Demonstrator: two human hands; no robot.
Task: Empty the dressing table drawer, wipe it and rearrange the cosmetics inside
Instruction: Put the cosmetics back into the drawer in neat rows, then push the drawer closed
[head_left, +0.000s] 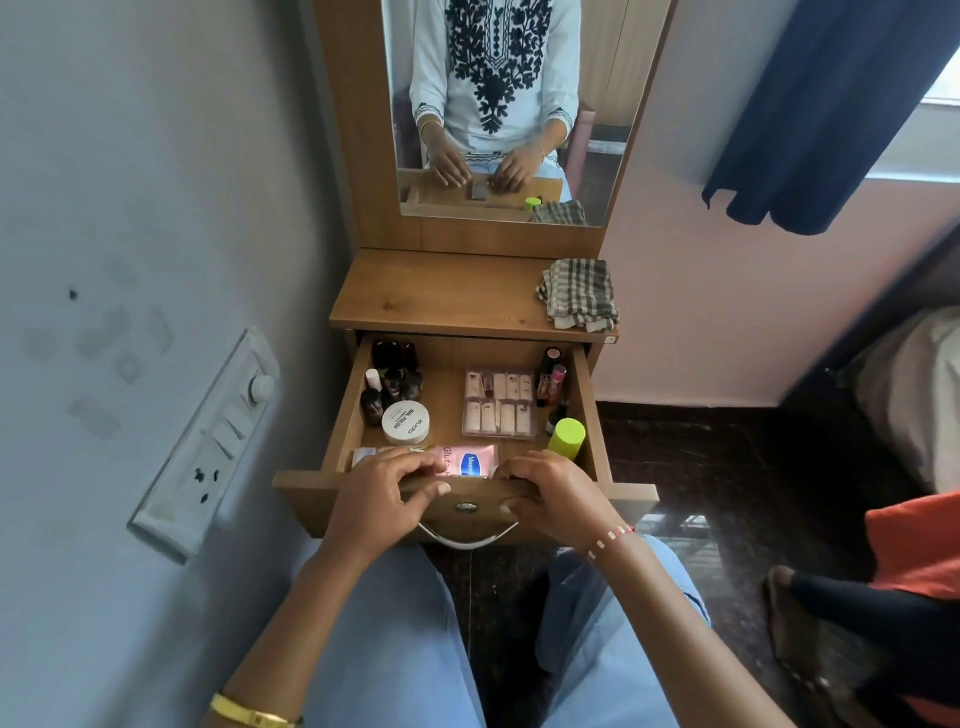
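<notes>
The wooden drawer (589, 410) of the dressing table stands pulled out. Inside it lie dark nail polish bottles (390, 382) at the back left, a white round jar (405, 422), two clear packs of small tubes (500, 402), lipsticks (552, 376) at the right, a lime-capped bottle (566, 438) and a pink Vaseline tube (467, 460) along the front. My left hand (382, 493) grips the top edge of the drawer front, fingers curled over it. My right hand (553, 493) grips the same edge further right. A metal handle (467, 538) hangs below them.
A folded checked cloth (579, 293) lies on the table top (436, 296) at the right, under the mirror (498, 104). A switch panel (208, 447) is on the left wall. A bed (909, 389) and another person's foot (795, 613) are at the right.
</notes>
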